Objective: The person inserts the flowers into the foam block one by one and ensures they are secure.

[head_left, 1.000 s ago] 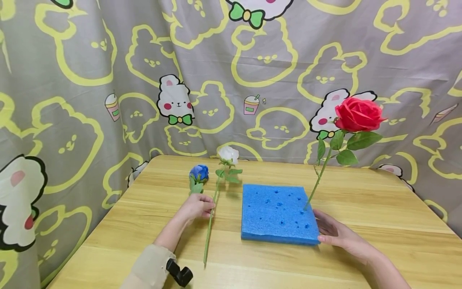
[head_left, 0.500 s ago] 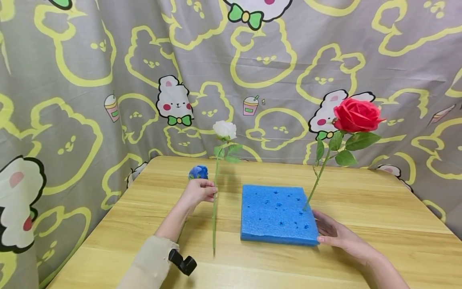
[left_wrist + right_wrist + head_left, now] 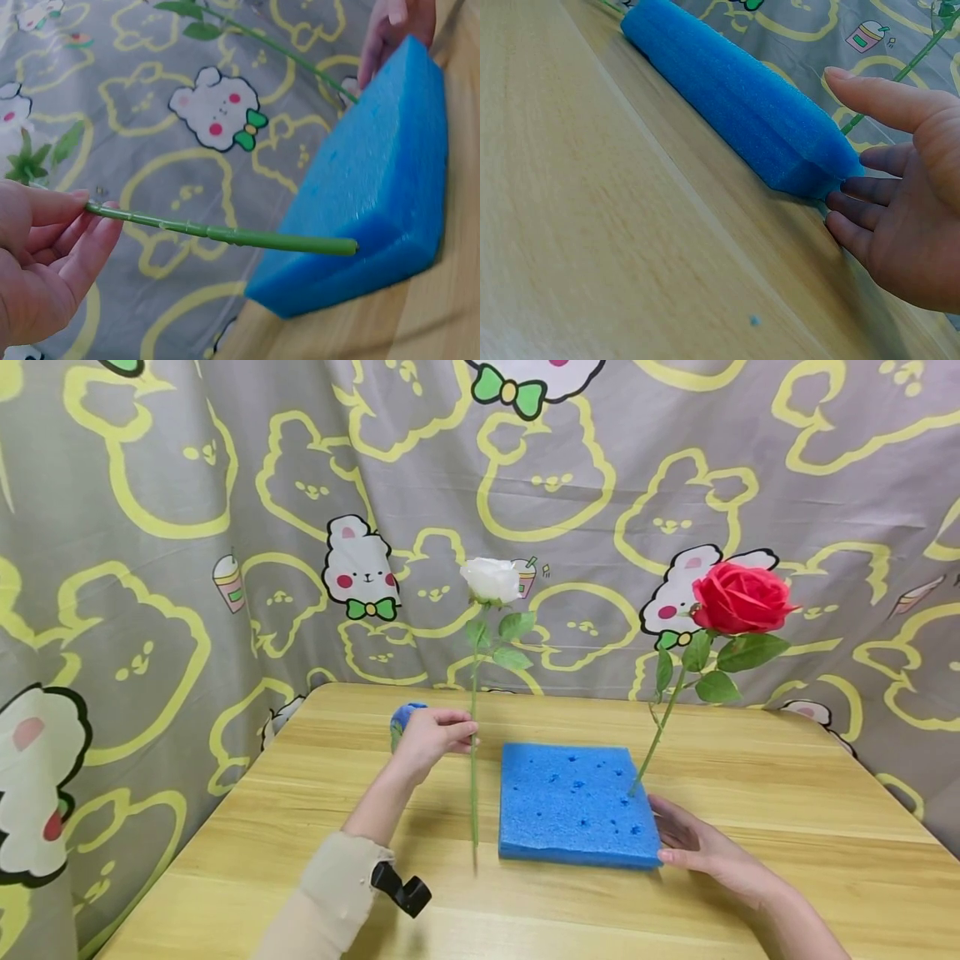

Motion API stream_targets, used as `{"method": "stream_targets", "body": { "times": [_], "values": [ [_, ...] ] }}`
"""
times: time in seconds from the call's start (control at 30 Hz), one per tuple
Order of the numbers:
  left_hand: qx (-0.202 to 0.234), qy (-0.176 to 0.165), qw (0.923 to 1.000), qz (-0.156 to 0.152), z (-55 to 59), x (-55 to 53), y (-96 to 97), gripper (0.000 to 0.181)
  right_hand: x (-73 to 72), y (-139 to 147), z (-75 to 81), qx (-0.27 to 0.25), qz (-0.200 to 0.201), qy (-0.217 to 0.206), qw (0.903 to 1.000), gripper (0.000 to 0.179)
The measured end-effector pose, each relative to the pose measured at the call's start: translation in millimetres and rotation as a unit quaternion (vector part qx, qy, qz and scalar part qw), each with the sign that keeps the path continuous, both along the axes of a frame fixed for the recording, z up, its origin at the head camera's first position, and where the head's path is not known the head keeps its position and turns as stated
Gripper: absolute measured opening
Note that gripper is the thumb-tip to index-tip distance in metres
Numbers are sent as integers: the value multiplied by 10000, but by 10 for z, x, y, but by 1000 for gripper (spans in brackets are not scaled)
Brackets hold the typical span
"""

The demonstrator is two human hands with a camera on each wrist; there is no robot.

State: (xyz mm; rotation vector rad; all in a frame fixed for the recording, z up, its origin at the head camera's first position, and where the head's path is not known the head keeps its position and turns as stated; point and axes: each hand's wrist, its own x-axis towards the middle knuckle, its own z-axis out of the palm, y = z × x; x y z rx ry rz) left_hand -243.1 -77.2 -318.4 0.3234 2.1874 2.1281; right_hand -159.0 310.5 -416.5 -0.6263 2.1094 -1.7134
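Note:
My left hand (image 3: 435, 739) pinches the green stem of a white rose (image 3: 491, 581), which stands nearly upright left of the blue foam block (image 3: 570, 802). In the left wrist view the bare stem (image 3: 255, 238) points toward the block, its cut end overlapping the block's near side. A red rose (image 3: 742, 597) is stuck in the block's right part, leaning right. My right hand (image 3: 705, 852) rests at the block's right side; its fingers (image 3: 866, 191), loosely extended, are at the corner in the right wrist view. A blue rose (image 3: 403, 717) lies behind my left hand, mostly hidden.
Several small holes dot the block's top. The wooden table (image 3: 247, 852) ends at a grey patterned curtain (image 3: 442, 468). A black clip-like piece (image 3: 401, 889) sits on the left sleeve. A tiny blue crumb (image 3: 755, 320) lies on the table.
My left hand has raised the white rose off the table and carried it right toward the block, its stem turning upright. The right hand, block and red rose stay put.

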Motion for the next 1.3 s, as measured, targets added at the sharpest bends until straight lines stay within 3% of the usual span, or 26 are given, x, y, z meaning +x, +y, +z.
{"method": "stream_targets", "body": {
  "times": [0.33,0.6,0.83,1.0,1.3],
  "values": [
    [205,387,9990,-32,124,18,216,16,5,-2,-3,23,-13,57,10000,72],
    [395,918,9949,-155,234,-22,417,18,9,-3,-2,36,-66,67,9999,72],
    [692,1026,9916,-385,308,-44,621,20,-3,5,-10,40,-71,8,10000,71],
    [910,1081,9882,-593,306,-52,781,21,-3,5,-13,24,-57,23,10000,71],
    [862,1343,9843,-757,252,-42,1017,18,2,2,-15,-2,-53,53,10000,71]
  ]
}}
